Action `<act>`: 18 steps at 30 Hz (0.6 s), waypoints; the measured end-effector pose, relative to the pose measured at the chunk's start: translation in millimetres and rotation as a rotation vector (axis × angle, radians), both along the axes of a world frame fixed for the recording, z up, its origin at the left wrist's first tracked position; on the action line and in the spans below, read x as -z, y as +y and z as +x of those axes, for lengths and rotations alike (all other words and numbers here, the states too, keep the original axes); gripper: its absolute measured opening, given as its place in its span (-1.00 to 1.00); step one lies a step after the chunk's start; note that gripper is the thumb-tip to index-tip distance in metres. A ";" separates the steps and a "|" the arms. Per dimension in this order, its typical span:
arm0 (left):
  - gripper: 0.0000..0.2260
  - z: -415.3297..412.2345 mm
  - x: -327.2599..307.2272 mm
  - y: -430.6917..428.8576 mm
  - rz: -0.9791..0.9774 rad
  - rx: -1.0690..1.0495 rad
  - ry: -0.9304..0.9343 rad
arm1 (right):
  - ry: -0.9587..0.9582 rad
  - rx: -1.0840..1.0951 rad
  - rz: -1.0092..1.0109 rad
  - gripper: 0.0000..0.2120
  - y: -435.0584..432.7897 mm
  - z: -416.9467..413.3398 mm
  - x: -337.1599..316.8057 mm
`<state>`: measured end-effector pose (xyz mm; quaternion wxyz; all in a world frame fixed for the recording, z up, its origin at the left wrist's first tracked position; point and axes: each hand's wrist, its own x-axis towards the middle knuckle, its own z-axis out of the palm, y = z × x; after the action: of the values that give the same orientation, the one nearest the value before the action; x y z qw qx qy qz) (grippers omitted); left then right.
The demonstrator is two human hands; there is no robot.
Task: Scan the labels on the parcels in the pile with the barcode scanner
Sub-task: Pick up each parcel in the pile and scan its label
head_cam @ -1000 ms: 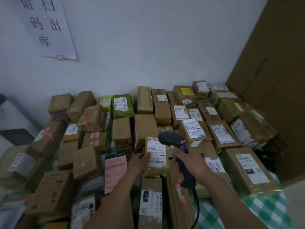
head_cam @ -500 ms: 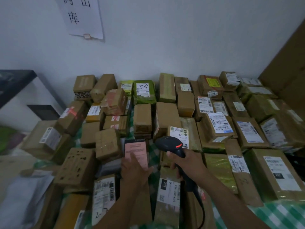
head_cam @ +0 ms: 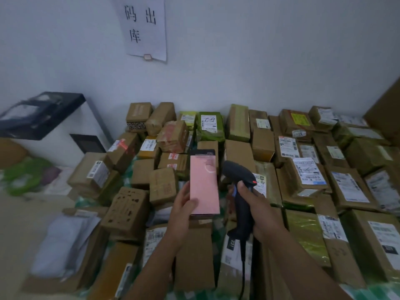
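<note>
**A:** Which step is this?

**B:** Lining up one scan, I'd say. The left hand (head_cam: 181, 215) holds a pink box (head_cam: 203, 185) upright above the pile, thumb across its lower front and fingers behind. The right hand (head_cam: 257, 211) is wrapped round the handle of the scanner (head_cam: 237, 173), whose head sits just beside the box's right edge.

**A:** Is it aimed at the label?

**B:** It doesn't look so. The nose points past the box, and the pink face towards us shows only blurred print on a dark band at the top. I can't make out a barcode. The next move probably calls for turning the box or swinging the scanner until the code faces the nose.

**A:** Anything in the way?

**B:** The cord (head_cam: 243, 267) hangs down between the arms and could snag on a carton corner. The parcels (head_cam: 238, 152) lie edge to edge below, so the free room is above them.

**A:** And further out?

**B:** The pile runs to the wall (head_cam: 259, 72). A black-topped cabinet (head_cam: 43, 118) stands on the left and a tall brown board (head_cam: 387, 118) on the right.
</note>
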<state>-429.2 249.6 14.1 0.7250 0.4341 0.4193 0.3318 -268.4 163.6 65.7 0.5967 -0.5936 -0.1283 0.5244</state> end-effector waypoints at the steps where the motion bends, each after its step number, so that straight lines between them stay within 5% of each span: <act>1: -0.53 -3.4 -7.2 -0.1 -0.047 0.023 -0.083 | 0.051 -0.007 0.019 -0.50 2.4 -3.7 -2.3; 5: -0.72 -10.8 -33.4 -0.8 -0.095 0.006 -0.173 | 0.158 -0.017 0.122 -0.39 9.4 -17.7 -6.9; 11: -0.87 -16.7 -52.6 8.4 0.187 0.084 0.337 | -0.207 -0.018 0.099 -0.48 10.8 -27.3 -22.0; 14: -0.66 -17.7 -56.2 16.5 0.243 0.171 0.414 | -0.309 -0.056 0.083 -0.70 11.7 -28.1 -27.1; 18: -0.65 -26.3 -56.5 29.9 0.248 0.040 0.437 | -0.471 -0.094 0.048 -0.85 8.1 -18.8 -35.0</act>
<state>-455.5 279.5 70.6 0.5648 0.5894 0.5135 0.2645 -287.2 171.8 100.7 0.5390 -0.6786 -0.3038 0.3958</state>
